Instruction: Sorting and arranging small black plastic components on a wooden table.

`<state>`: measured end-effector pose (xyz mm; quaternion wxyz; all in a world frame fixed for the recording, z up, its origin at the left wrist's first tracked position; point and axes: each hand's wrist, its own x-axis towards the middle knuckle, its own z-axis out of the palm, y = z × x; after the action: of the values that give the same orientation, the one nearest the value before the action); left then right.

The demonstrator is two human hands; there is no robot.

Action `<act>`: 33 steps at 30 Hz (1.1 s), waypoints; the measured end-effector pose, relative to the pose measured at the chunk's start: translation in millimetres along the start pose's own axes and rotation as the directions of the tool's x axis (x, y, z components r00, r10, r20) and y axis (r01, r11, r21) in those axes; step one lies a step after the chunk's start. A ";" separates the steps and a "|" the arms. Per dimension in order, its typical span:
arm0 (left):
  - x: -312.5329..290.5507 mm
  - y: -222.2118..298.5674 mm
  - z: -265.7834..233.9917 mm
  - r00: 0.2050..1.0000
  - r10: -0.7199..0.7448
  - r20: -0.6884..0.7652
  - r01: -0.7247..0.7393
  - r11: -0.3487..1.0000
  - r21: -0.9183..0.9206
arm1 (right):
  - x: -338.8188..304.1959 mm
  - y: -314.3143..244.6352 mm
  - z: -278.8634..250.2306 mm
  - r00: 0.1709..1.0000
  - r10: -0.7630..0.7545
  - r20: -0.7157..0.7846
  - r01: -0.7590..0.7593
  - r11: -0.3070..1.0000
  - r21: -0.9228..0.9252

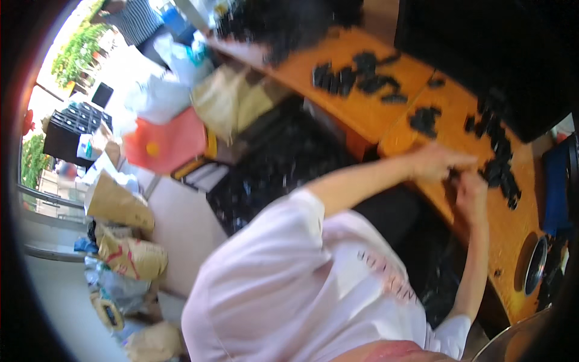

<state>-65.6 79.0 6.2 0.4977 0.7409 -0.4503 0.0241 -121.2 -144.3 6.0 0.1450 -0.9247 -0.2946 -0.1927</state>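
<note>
My two hands meet over the front edge of the orange-brown table (407, 136). My left hand (440, 163) is closed, its fingers pressed toward the right hand. Just beside it, my right hand (471, 192) is closed too, with bent fingers. Between them shows a small black piece (454, 173), mostly covered by the fingers; which kind it is I cannot make out. Past the hands lies a long row of black pieces (502, 160). A smaller cluster of black pieces (426, 120) sits to the left of that row.
More black pieces (338, 79) are spread farther left on the table, near a large dark heap (283, 27). A round metal bowl (535, 265) and a blue bin (558, 193) stand at the right. Below the table is a big dark pile (283, 160), beside a red stool (166, 142) and paper bags (223, 99).
</note>
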 end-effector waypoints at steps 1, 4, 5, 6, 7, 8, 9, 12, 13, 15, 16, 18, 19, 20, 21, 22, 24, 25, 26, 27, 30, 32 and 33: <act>2.7 -6.1 -0.9 0.999 -0.011 0.041 0.008 0.997 0.074 | 4.4 -13.9 -4.6 0.999 0.027 -0.043 -0.024 0.997 0.067; -4.9 7.2 6.5 0.999 -0.050 0.019 0.050 0.999 -0.017 | -1.8 -22.9 0.5 0.997 0.065 -0.050 -0.066 0.997 -0.024; -5.0 4.5 5.2 1.000 -0.018 -0.001 0.018 0.999 0.036 | -2.0 -23.6 5.2 0.995 0.098 -0.033 -0.099 0.994 -0.049; -2.4 2.0 3.8 0.999 0.019 -0.028 -0.016 0.996 0.084 | 1.1 -21.8 3.8 0.992 0.128 -0.015 -0.129 0.989 -0.079; -4.6 1.0 2.2 1.000 0.023 -0.019 -0.020 0.993 0.118 | 5.9 -26.1 2.9 0.991 0.109 -0.076 -0.110 0.994 -0.002; -5.8 -0.2 -2.1 0.999 0.030 -0.014 -0.028 0.988 0.153 | 9.4 -30.7 -0.1 0.986 0.088 -0.143 -0.079 0.995 0.068; -7.3 -1.4 -4.2 0.997 0.082 -0.008 -0.078 0.970 0.231 | 4.7 -35.6 -7.5 0.982 0.127 -0.138 -0.122 0.992 0.043; -20.8 -6.0 -15.6 0.985 0.167 -0.042 -0.126 0.865 0.485 | -21.3 -28.0 -22.9 0.969 0.223 -0.103 -0.228 0.973 -0.043; -20.5 -11.2 -22.0 0.976 0.207 -0.066 -0.135 0.816 0.561 | -41.6 -6.6 -21.2 0.930 0.278 -0.241 -0.305 0.948 -0.086; -18.9 -19.7 -41.2 0.967 0.244 -0.071 -0.120 0.683 0.720 | -77.4 36.4 -33.1 0.839 0.350 -0.416 -0.449 0.878 -0.165; -16.2 -23.1 -50.5 0.969 0.242 -0.053 -0.106 0.598 0.795 | -94.6 54.7 -42.4 0.802 0.383 -0.457 -0.517 0.830 -0.211; -13.8 -30.8 -63.3 0.969 0.222 -0.111 -0.020 0.515 0.857 | -116.2 82.3 -54.3 0.756 0.421 -0.501 -0.601 0.750 -0.276; -7.2 -32.7 -66.5 0.962 0.211 -0.173 0.068 0.428 0.901 | -119.6 89.6 -59.9 0.706 0.449 -0.547 -0.677 0.654 -0.337; 4.9 -34.8 -63.9 0.962 0.217 -0.167 0.059 0.431 0.900 | -122.5 96.7 -62.9 0.701 0.451 -0.552 -0.683 0.647 -0.338; 18.6 -36.4 -57.9 0.955 0.185 -0.231 0.099 0.537 0.838 | -123.6 101.3 -62.3 0.680 0.536 -0.500 -0.724 0.600 -0.340; 33.8 -38.1 -50.8 0.946 0.144 -0.290 0.137 0.634 0.761 | -123.6 104.3 -61.6 0.648 0.617 -0.446 -0.761 0.549 -0.346; 73.8 -41.2 -28.9 0.962 0.145 -0.231 0.039 0.767 0.641 | -120.2 112.4 -53.5 0.689 0.564 -0.455 -0.723 0.582 -0.373; 90.1 -40.1 -10.5 0.963 0.149 -0.226 0.028 0.776 0.630 | -123.9 116.9 -52.8 0.726 0.507 -0.465 -0.683 0.609 -0.403; 102.0 -39.2 6.1 0.971 0.108 -0.211 0.036 0.813 0.581 | -125.5 117.0 -52.5 0.723 0.512 -0.464 -0.687 0.600 -0.410; 112.0 -40.7 18.1 0.980 0.067 -0.189 0.044 0.848 0.528 | -127.2 113.7 -51.4 0.727 0.504 -0.466 -0.679 0.626 -0.384; 114.0 -79.9 12.3 0.994 -0.064 -0.088 0.101 0.845 0.526 | -110.1 84.9 -45.0 0.757 0.457 -0.468 -0.628 0.705 -0.329; 103.7 -93.1 7.7 0.992 0.017 -0.124 0.049 0.857 0.513 | -107.0 63.7 -45.0 0.812 0.448 -0.375 -0.555 0.793 -0.253; 97.4 -86.7 14.4 0.992 -0.005 -0.125 0.063 0.883 0.466 | -111.7 51.2 -48.9 0.812 0.456 -0.363 -0.553 0.799 -0.234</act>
<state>46.3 14.0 -16.0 0.3303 0.8443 -0.3871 0.1678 -187.6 -257.7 -8.1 0.0764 -0.9420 0.0262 -0.3256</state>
